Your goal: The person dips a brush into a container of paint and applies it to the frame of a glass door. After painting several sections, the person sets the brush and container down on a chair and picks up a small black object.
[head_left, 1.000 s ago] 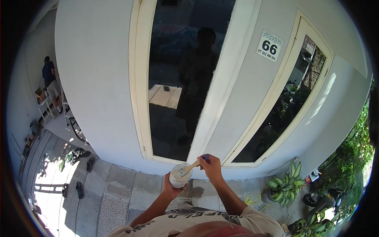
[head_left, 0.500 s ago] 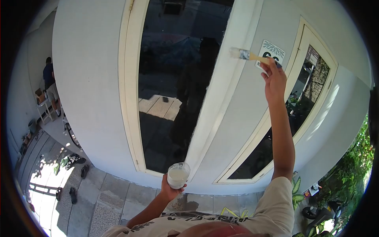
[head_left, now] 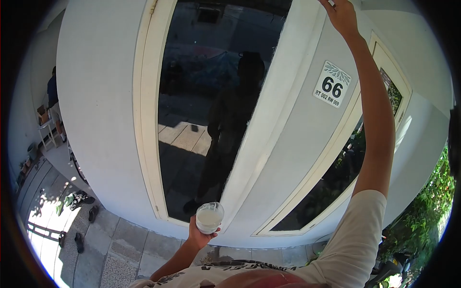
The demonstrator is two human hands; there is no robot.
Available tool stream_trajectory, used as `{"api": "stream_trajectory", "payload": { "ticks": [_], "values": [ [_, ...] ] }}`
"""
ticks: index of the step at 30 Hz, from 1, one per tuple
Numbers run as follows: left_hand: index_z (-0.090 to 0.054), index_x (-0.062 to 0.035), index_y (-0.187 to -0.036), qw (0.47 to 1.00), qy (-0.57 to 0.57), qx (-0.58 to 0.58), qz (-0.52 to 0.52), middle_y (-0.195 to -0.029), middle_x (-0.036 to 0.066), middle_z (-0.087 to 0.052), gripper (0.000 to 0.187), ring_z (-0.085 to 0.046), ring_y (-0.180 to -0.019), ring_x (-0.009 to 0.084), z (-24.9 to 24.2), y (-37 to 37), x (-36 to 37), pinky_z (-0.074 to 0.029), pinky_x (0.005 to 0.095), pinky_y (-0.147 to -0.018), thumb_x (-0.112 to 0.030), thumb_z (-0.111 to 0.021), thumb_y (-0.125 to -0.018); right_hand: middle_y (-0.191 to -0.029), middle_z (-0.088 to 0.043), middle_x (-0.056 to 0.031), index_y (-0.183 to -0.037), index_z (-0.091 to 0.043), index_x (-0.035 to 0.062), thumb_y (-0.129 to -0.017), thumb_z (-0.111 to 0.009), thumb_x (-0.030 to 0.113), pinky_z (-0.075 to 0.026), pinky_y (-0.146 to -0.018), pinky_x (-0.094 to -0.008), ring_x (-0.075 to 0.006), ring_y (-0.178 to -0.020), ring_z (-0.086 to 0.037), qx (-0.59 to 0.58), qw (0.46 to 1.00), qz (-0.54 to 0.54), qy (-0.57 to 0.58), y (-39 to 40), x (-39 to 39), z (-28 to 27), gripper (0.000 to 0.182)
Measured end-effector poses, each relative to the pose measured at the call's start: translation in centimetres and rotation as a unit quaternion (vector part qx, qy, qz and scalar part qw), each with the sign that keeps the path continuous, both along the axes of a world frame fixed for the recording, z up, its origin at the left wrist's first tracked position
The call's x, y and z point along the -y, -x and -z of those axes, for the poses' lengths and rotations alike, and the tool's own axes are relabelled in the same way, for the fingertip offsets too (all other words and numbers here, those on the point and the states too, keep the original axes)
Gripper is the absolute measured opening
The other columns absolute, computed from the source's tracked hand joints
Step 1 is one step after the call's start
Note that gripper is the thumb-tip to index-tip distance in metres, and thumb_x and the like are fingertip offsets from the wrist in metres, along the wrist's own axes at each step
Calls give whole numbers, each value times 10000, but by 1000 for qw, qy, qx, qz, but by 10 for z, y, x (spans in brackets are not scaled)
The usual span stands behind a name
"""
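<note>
My left hand (head_left: pixel 204 235) is closed around a clear cup (head_left: pixel 210 217) of whitish liquid, low in the middle of the view, in front of the foot of the dark glass pane (head_left: pixel 206 105). My right hand (head_left: pixel 342 15) is raised at the top edge, beside the upper part of the white door frame (head_left: pixel 283 91). Its fingers are bent together and partly cut off by the edge. The paintbrush it held half a second ago is beyond the view, so its contact with the frame is hidden.
A number plate reading 66 (head_left: pixel 332 84) hangs on the grey wall right of the frame. Farther right are a second window (head_left: pixel 307 206) and green plants (head_left: pixel 422 206). At the left, another person (head_left: pixel 52 91) stands by a small table; shoes (head_left: pixel 79 242) lie on the paving.
My right hand has risen to the top edge, taking the paintbrush out of view and uncovering the number plate. My left hand still holds the cup. The view has shifted slightly.
</note>
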State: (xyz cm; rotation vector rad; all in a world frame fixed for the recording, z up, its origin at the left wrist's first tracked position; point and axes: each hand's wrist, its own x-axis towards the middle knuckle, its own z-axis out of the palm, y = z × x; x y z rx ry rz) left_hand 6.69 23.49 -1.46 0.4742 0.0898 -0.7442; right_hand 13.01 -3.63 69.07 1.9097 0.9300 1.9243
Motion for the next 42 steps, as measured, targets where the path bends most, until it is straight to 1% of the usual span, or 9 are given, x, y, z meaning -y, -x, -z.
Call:
{"api": "stream_trajectory", "payload": {
  "ticks": [7,10,15,19,23,25,30,32,42],
  "values": [
    [-581,-200,-1259,1000,-2,3,0,-1110,88,-672,620,-651,-867,339,2,-22,-11,-453,391,-638,-623,-331,-883,-967,-720,-42,-1080,-703,92,-940,-656,232,-485,-644,-243,-127,-731,-619,-148,986,72,21,8,13,33,203],
    [-585,-199,-1255,1000,-8,-7,-2,-1105,92,-672,617,-652,-868,342,-1,-28,-17,-453,392,-637,-623,-334,-883,-827,-684,-80,-933,-688,-15,-912,-654,117,-497,-647,-311,-159,-698,-610,-231,973,7,-26,14,-4,-20,138],
    [-591,-188,-1247,1000,5,6,8,-1097,103,-671,627,-651,-873,337,-1,-31,-19,-455,388,-633,-626,-325,-887,-758,-670,-72,-914,-685,-16,-906,-666,149,-489,-664,-304,-152,-690,-594,-145,988,-3,-58,-8,1,-108,166],
    [-593,-177,-1247,1000,-4,-12,-3,-1084,114,-674,635,-653,-863,325,-4,-27,-23,-455,382,-635,-623,-318,-887,-766,-676,-95,-918,-679,-31,-903,-674,148,-495,-675,-303,-163,-701,-610,19,999,17,-34,-3,-8,-93,180],
    [-585,-151,-1264,1000,7,-10,1,-1075,163,-669,699,-646,-854,320,5,-31,-30,-462,377,-647,-649,-260,-896,-765,-675,-94,-910,-673,-39,-897,-681,137,-500,-677,-304,-164,-704,-618,-65,998,4,-21,2,-14,-24,176],
    [-577,-135,-1279,1000,19,-7,5,-1079,197,-662,758,-640,-856,325,5,-31,-34,-470,376,-656,-681,-205,-906,-954,-716,-25,-1073,-712,110,-945,-651,257,-449,-637,-248,-127,-746,-585,-91,992,68,47,-3,7,-4,204],
    [-605,-155,-1239,1000,-8,-19,4,-1047,148,-683,650,-649,-849,312,-6,-28,-36,-452,371,-645,-608,-301,-886,-906,-704,-16,-1049,-727,127,-939,-653,285,-436,-640,-248,-118,-731,-555,-191,974,119,-9,8,3,-21,206],
    [-604,-155,-1240,1000,-6,-18,4,-1048,149,-683,650,-649,-853,313,-5,-27,-35,-452,372,-646,-607,-297,-887,-764,-672,-68,-910,-683,-27,-902,-675,128,-498,-675,-303,-152,-704,-613,-242,968,47,-43,13,-11,-46,156],
    [-598,-152,-1245,1000,11,-15,9,-1069,157,-673,647,-646,-863,326,0,-29,-36,-461,377,-638,-605,-303,-890,-854,-714,-104,-956,-687,-35,-901,-685,124,-517,-670,-322,-179,-741,-655,13,1000,14,-7,-10,-14,-59,168]
  ]
}}
